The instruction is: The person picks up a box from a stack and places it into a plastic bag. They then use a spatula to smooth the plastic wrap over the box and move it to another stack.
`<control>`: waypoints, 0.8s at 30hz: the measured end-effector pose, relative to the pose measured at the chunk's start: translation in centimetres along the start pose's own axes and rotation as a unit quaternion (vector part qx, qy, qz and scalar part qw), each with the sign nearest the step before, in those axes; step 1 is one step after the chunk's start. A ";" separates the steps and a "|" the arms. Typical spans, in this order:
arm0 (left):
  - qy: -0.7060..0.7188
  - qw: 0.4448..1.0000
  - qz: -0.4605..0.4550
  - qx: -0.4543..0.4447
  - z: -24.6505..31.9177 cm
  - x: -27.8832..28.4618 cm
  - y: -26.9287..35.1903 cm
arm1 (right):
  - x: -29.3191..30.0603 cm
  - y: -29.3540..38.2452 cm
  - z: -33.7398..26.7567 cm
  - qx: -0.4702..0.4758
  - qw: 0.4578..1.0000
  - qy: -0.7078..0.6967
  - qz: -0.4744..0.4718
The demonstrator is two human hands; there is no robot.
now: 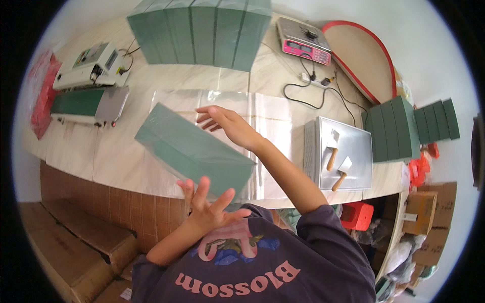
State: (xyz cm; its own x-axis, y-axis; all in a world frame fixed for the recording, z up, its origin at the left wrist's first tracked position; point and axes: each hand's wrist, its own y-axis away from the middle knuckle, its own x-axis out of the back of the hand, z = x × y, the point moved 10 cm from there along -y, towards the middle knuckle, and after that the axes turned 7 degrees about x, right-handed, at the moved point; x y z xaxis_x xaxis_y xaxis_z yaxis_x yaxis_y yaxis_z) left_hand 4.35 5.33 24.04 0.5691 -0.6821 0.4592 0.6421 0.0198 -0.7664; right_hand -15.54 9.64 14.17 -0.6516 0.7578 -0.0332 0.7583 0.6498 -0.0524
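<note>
A green box (197, 151), apparently covered by clear plastic film, lies at a slant in front of me, over flat clear plastic sheets or bags (274, 132) on the table. My left hand (212, 208) is at the box's near side, palm up with fingers spread; whether it touches the box or film cannot be told. Beyond the far long side of the box is my right hand (227, 123), its fingers slightly bent and apart, gripping nothing visible.
Green boxes (197, 34) stand at the back, more (394, 128) at the right. A sealing machine (91, 68) is at left. A pink-fronted scale (307, 51), power strip (314, 80) and cables lie back right. Two wooden-handled scrapers (331, 157) (340, 180) rest on a metal tray (356, 151).
</note>
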 end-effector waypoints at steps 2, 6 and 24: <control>-0.035 0.995 -0.072 -0.058 1.8 0.4 -2.1 | 5.8 5.6 -0.9 0.026 0.973 0.183 0.142; 0.000 0.972 -0.230 -0.055 2.5 0.4 -4.5 | 16.2 20.1 -0.9 -0.028 0.790 0.452 0.414; -0.232 0.894 -0.361 0.130 0.8 -4.5 -6.9 | 27.6 38.5 6.5 -0.389 0.516 0.596 0.476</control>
State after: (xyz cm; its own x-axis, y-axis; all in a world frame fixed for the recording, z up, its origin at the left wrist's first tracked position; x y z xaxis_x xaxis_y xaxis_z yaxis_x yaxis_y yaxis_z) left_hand -2.18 8.86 27.62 0.0713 -0.2110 0.9749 0.9914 -0.0925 -0.0926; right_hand -4.49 55.19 4.79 0.1458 -0.0487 0.9881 0.8043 -0.5758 -0.1471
